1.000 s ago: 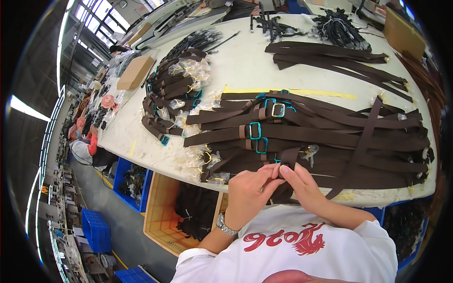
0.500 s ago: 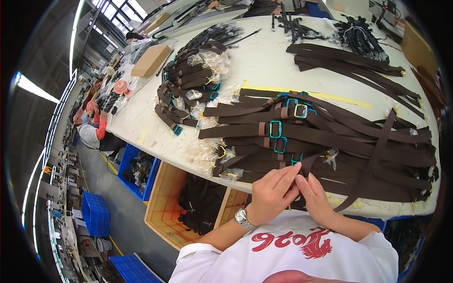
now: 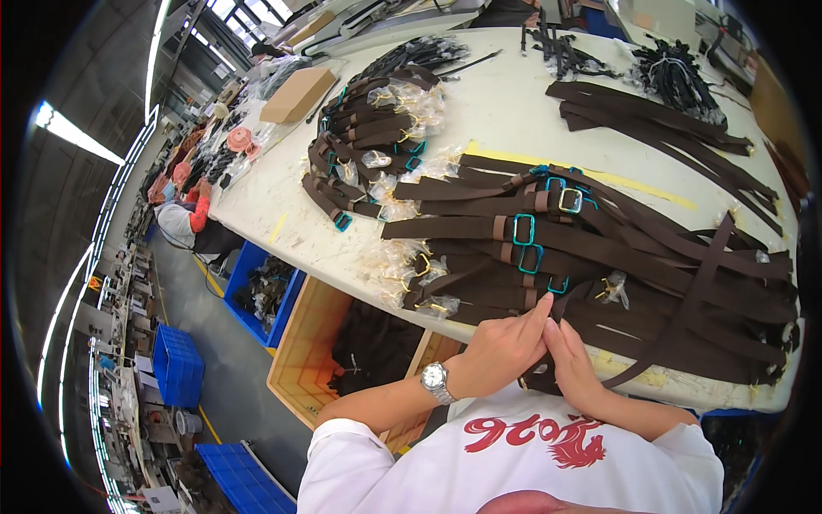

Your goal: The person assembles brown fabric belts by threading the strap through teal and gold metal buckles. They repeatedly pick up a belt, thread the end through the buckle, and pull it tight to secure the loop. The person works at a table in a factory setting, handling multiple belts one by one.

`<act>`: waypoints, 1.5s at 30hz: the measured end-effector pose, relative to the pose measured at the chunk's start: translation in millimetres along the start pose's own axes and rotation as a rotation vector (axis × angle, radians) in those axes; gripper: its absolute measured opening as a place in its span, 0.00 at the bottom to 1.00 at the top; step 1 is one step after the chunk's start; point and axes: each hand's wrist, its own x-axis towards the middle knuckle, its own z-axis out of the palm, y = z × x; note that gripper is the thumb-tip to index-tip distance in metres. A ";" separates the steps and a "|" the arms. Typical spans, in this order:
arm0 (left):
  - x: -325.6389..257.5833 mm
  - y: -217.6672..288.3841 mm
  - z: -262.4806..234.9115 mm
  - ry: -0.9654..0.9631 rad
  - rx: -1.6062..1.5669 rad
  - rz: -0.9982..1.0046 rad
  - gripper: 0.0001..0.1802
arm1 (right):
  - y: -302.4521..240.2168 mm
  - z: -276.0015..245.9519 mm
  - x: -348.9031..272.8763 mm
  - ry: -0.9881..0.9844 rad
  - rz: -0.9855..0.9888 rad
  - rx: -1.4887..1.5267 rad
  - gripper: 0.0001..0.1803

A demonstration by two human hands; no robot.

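Near the front edge of the table, my left hand (image 3: 501,349) and my right hand (image 3: 572,364) meet, fingers closed together on a dark brown strap (image 3: 579,296). Part of that strap shows beyond the fingertips; the fingers hide the pinched portion. The left index finger points away from me, close to a teal buckle (image 3: 558,284). Beyond the hands, several brown straps (image 3: 616,250) lie side by side, with teal buckles (image 3: 524,230) and small brown loops on them. Right of the fingertips rests a plastic-wrapped metal piece (image 3: 613,289).
A curved bundle of buckled straps (image 3: 368,133) and plastic-wrapped fittings lies to the left on the white table (image 3: 488,111). More brown straps (image 3: 659,120) lie far right. Below the left edge stand a wooden box (image 3: 295,377) and blue crates (image 3: 178,364). A person (image 3: 184,218) sits far left.
My view has shifted, so the table appears slightly farther right. My fingers have drawn closer together over the strap, and the left index finger is straighter.
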 end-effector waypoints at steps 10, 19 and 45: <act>-3.1 6.9 -62.6 -0.295 -0.004 0.091 0.32 | -39.2 -22.6 -1.8 -0.443 0.106 0.148 0.25; -3.8 -7.2 -91.1 -0.510 0.050 0.333 0.10 | -56.0 -25.7 10.1 -0.840 0.381 0.275 0.22; -28.5 11.9 -75.3 -0.414 -0.792 -0.760 0.21 | -54.6 -44.5 -11.2 -0.479 -0.462 -0.539 0.17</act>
